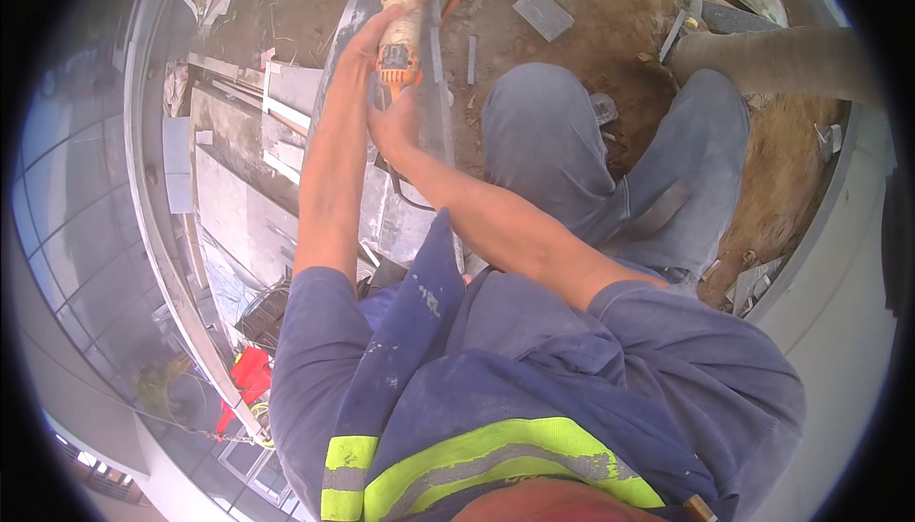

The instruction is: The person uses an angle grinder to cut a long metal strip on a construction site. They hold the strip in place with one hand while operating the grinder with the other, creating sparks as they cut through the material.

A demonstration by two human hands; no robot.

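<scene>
An orange and off-white angle grinder [400,57] stretches away from me near the top of the view, its metal head at the far end. My left hand [374,34] grips the front of its body from the left side. Closer to me, my right hand [396,123] is closed round the rear handle, and a dark cord [396,184] hangs from that end. Beneath the tool runs a long grey panel [435,122], coated in dust. Whether the grinder's head touches the panel I cannot tell.
Stacked boards and offcuts [243,193] lie to the left, beside a metal rail [143,174] and glass panes. A square grey tile piece [543,15] rests on the dirt ahead. A thick round post [777,62] stands right of my knees. A red object [250,376] sits lower left.
</scene>
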